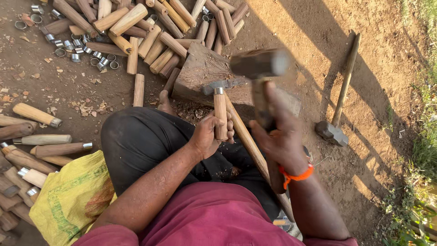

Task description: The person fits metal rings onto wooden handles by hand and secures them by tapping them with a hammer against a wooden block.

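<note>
Wooden and short, the round handle with a shiny metal ring (221, 114) stands upright in the left hand (207, 136), which grips it tight. A small iron blade sits on its top end, right at the edge of the big chopping block (205, 70). The right hand (282, 136) is closed around a heavy dark hammer (259, 64), blurred, just above and beside the handle. Finished handles with rings (45, 136) lie on the dirt to the left. Many bare wooden pegs (150, 36) and loose metal rings (68, 45) wait in a pile, so lots of work is left. A long sledgehammer (337, 105) rests on the right.
</note>
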